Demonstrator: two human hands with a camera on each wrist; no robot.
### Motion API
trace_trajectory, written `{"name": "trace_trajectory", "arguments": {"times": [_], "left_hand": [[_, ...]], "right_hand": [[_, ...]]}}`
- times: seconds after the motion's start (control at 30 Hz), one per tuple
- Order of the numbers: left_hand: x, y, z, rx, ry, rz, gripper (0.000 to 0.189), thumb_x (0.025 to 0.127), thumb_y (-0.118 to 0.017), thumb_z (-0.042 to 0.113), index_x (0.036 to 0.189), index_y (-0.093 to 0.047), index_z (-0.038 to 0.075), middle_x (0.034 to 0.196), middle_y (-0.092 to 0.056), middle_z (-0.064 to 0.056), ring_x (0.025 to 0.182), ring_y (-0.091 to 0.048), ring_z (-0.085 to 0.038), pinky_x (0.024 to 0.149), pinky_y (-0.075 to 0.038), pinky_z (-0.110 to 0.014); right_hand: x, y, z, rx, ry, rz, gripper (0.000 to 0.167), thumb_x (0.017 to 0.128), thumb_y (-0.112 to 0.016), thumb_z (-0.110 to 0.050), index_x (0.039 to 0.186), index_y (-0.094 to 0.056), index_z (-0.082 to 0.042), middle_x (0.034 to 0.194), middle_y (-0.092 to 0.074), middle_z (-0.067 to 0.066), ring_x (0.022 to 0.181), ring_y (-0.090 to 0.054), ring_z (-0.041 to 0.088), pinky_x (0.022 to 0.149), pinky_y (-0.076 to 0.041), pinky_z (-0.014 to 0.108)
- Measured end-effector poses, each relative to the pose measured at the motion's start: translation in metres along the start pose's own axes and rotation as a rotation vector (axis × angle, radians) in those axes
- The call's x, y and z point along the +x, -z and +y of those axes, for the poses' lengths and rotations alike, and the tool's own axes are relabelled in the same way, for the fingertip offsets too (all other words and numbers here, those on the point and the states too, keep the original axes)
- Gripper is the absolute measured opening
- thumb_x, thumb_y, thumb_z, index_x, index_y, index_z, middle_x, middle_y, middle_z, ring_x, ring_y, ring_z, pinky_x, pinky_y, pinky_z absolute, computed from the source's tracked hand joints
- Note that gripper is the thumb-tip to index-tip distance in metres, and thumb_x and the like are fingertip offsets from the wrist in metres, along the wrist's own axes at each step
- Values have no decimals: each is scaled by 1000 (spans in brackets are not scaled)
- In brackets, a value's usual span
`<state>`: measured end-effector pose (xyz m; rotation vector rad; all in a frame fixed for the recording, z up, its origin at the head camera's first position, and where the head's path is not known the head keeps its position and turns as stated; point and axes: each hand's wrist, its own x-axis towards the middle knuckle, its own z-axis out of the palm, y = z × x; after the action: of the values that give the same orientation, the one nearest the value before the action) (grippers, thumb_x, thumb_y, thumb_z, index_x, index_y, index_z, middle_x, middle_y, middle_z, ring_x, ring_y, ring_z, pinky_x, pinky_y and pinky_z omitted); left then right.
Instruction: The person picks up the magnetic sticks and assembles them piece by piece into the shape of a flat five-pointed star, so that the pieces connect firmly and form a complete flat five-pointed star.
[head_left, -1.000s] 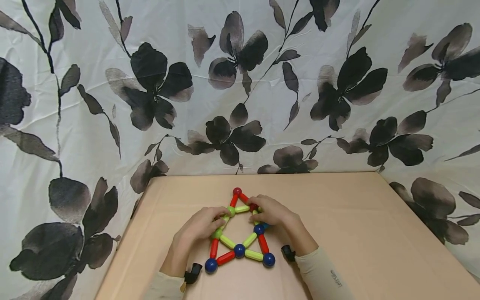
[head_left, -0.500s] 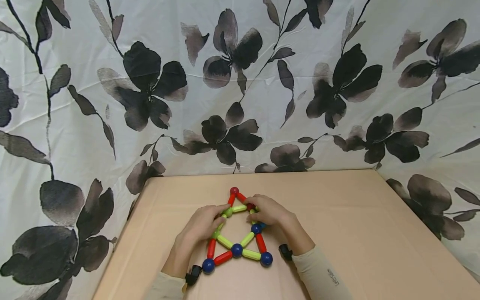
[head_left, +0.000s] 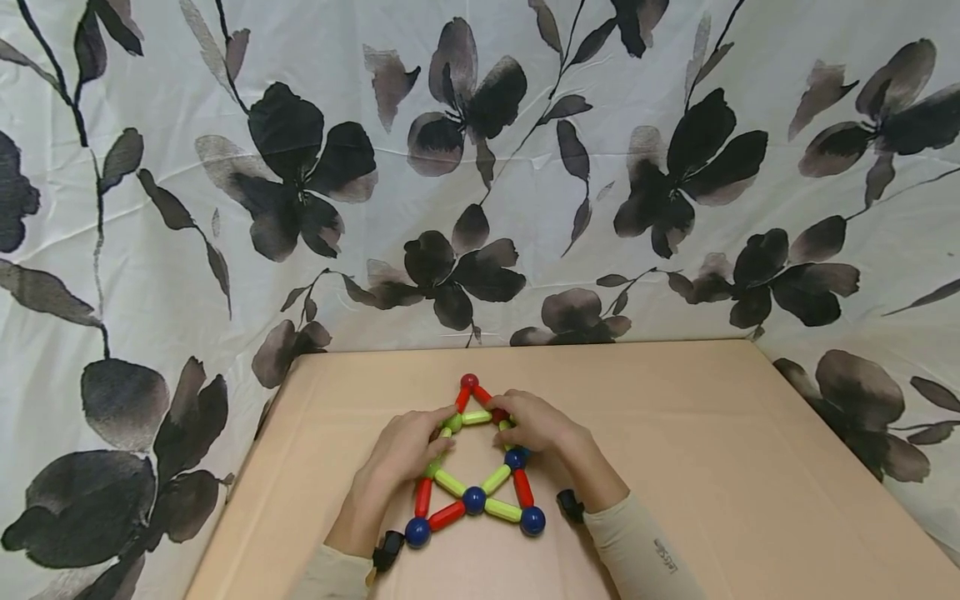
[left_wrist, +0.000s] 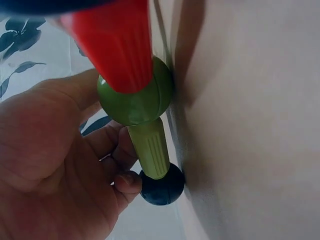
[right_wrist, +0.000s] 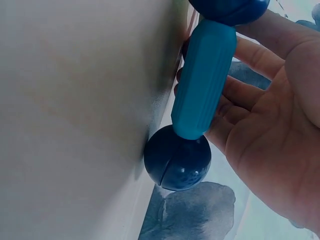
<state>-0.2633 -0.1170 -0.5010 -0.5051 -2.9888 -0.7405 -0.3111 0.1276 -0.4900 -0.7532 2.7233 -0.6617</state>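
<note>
A frame of magnetic rods and balls lies on the board, its yellow-green rods [head_left: 507, 509] and red rods [head_left: 447, 515] joined by blue balls [head_left: 474, 500], green balls and a red ball [head_left: 469, 381] at the far tip. My left hand [head_left: 401, 450] holds the left side, thumb and fingers around a yellow-green rod near the upper green ball [head_left: 453, 422]. Opposite it, my right hand [head_left: 542, 423] grips the right side, fingertips at the dark red ball and the rod below. In the right wrist view a light blue rod [right_wrist: 205, 80] joins two blue balls beside that palm.
Beneath the frame is a light tan board [head_left: 675, 433] with a straight far edge. A white cloth with dark flowers [head_left: 585, 167] hangs behind it. Black wrist straps [head_left: 388, 550] sit on both forearms.
The head view has shifted slightly left since a second ago. My left fingertips have shifted a little at the upper green ball; both hands keep their hold on the frame.
</note>
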Motion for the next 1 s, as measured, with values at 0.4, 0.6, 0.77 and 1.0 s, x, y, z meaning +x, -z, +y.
{"name": "trace_trajectory", "arguments": {"times": [0.4,0.6,0.77,1.0], "left_hand": [[0,-2,-1,-63,55,12,53,94,-79,25,144,-64,17,113,-75,-4,75,-53,-17,68,-40,-32],[1,-2,0,-88,43,16,52,94,-79,21,143,-64,13,108,-73,-4,78,-55,-17,69,-43,-30],[1,-4,1,-105,50,21,51,94,-79,19,142,-64,13,115,-74,-6,83,-58,-18,75,-48,-32],[1,-4,1,-81,64,58,49,94,-78,18,141,-65,12,109,-73,-6,74,-57,-16,63,-45,-29]], "right_hand": [[0,1,1,1,-4,-5,51,89,-84,-27,137,-66,-17,115,-62,2,102,-55,19,97,-53,43],[-1,1,0,2,-2,-1,52,89,-84,-26,137,-66,-16,114,-63,2,101,-55,20,98,-52,44],[-1,0,-1,-8,-7,1,52,89,-84,-25,137,-66,-15,114,-62,2,101,-55,20,98,-52,43],[0,-2,-5,-37,20,-28,58,89,-85,-25,142,-63,-15,116,-62,2,101,-55,18,96,-53,39]]}}
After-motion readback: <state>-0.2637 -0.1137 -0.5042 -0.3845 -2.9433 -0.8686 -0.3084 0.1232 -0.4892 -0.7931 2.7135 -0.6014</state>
